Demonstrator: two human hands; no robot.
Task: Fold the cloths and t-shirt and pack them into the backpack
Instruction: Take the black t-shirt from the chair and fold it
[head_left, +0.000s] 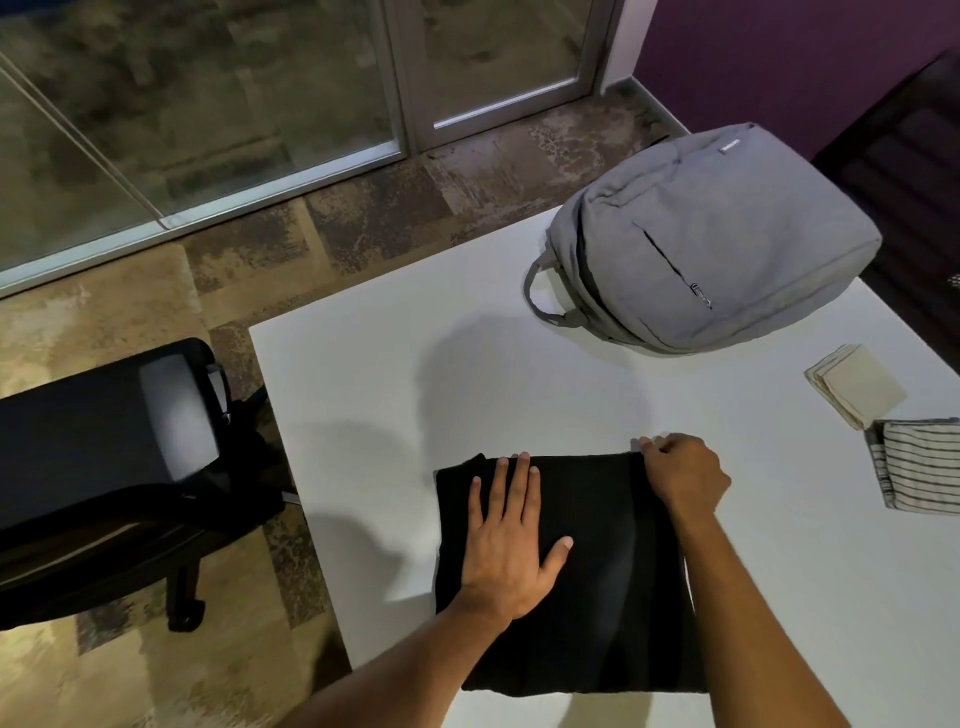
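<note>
Black t-shirt (597, 561), mid-fold, lies under both hands: the left hand (511, 540) presses flat, fingers straight, while the right hand (683, 475) pinches its far corner. Beyond that pinch sits the grey backpack (711, 239), apparently zipped; next likely comes one more fold, then opening it.

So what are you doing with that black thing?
Folding a black t-shirt on the white table. The left hand presses it flat while the right hand pinches its far corner. Two folded cloths, a beige one and a striped one, wait near the closed grey backpack.
</note>
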